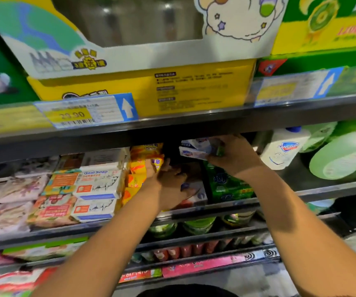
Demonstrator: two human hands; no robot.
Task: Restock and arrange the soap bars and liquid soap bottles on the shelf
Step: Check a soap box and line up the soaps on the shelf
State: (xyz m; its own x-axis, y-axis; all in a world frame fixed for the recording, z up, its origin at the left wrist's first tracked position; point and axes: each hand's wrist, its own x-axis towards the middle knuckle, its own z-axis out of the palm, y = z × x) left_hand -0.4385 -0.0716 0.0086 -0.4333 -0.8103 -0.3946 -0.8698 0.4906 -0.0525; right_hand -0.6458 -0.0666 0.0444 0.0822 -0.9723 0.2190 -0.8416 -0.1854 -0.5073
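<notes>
My right hand [235, 155] grips white-and-blue soap bars [194, 149] just under the upper shelf's edge, above a dark gap in the soap row. Below it, my left hand [170, 185] reaches into the same gap, resting on a white and red soap box [198, 196]; whether it grips the box is unclear. Yellow-orange soap packs [145, 163] stand stacked to the left of the gap and green soap packs [226, 185] to its right. White "Goat Soap" boxes [98, 185] lie further left. A white liquid soap bottle [282, 148] stands at the right.
Green refill pouches [342, 153] lean at the far right of the shelf. A yellow carton [142, 91] and a price tag [82, 111] sit on the shelf above. Pink soap packs [12, 196] fill the far left. Lower shelves hold more packs.
</notes>
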